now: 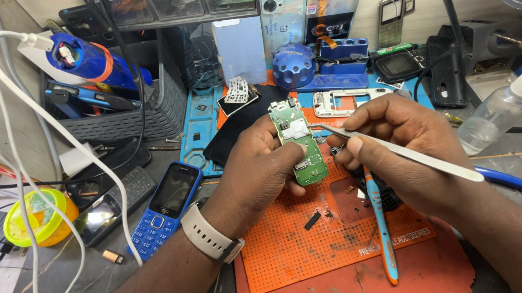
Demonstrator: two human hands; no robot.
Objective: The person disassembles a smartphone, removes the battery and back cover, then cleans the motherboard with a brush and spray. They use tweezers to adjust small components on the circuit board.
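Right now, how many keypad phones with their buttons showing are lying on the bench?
2: a blue keypad phone left of the left hand, and a black keypad phone lying beside it, further left under white cables. Others may be hidden in the clutter.

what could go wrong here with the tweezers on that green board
The left hand holds the green circuit board in mid-air by its edges, so pressure from the metal tweezers in the right hand could make it slip, or the tips might scratch it. Small loose parts on the orange mat could get knocked away.
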